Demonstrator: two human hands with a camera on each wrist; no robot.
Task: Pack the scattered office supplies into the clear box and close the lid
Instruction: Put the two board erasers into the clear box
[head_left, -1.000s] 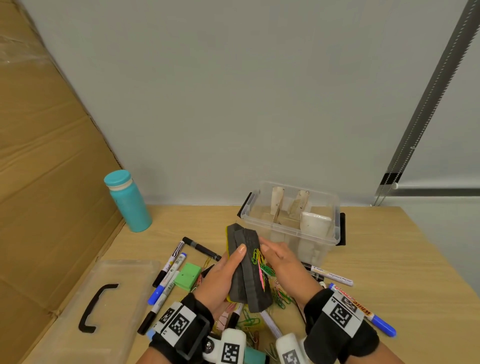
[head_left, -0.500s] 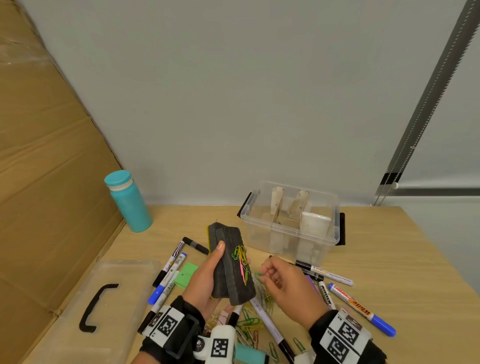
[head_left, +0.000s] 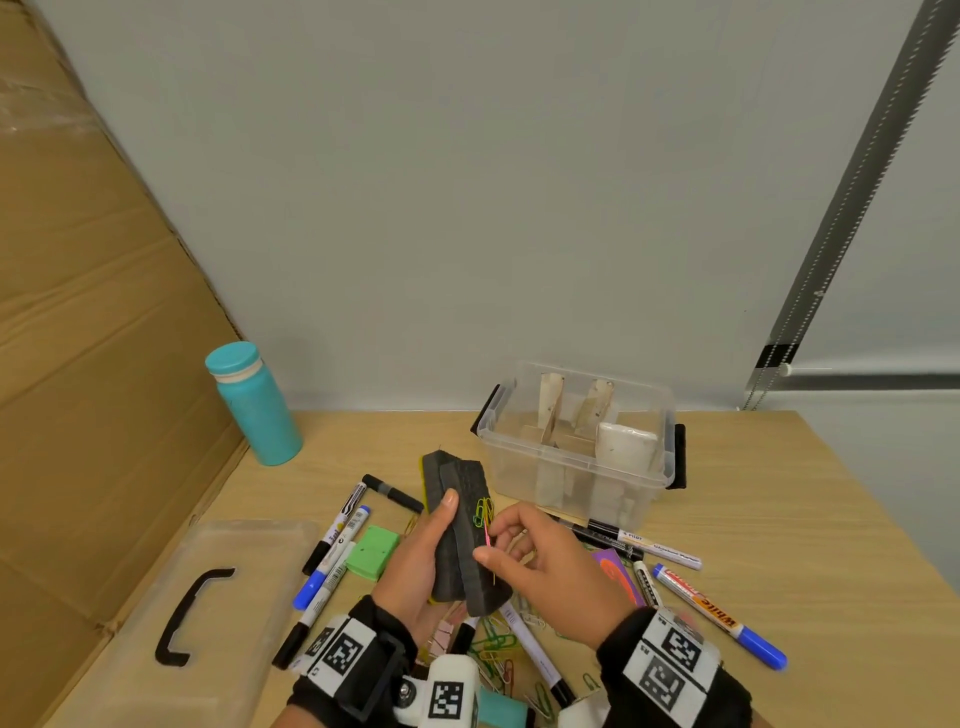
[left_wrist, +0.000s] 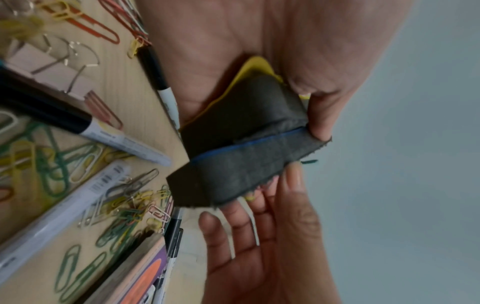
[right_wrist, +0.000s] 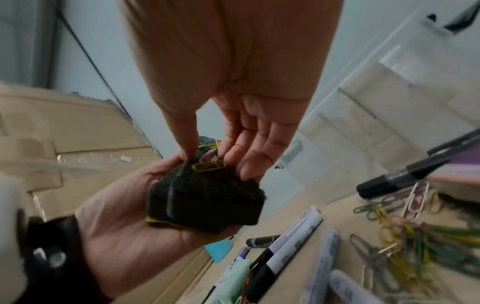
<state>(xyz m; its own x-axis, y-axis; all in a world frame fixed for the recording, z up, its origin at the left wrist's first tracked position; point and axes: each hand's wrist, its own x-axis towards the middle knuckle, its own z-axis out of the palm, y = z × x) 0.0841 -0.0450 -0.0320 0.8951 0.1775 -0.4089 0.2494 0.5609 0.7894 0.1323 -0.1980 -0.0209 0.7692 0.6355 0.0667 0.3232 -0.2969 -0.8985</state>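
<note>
Nearest, loose paper clips (head_left: 493, 656) lie on the table. Above them the left hand (head_left: 415, 566) grips a black whiteboard eraser (head_left: 464, 535) (yellow-backed), fingers curled round it. At its 3 o'clock, the right hand (head_left: 545, 566) pinches a pink clip (head_left: 487, 538) stuck to it. Farther, at 1 o'clock, the clear box (head_left: 576, 447) stands open; its lid (head_left: 208, 613) lies at 9 o'clock.

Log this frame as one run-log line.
left hand: holds black eraser | right hand: fingers pick paper clips off eraser | clear box: open | lid: on table
</note>
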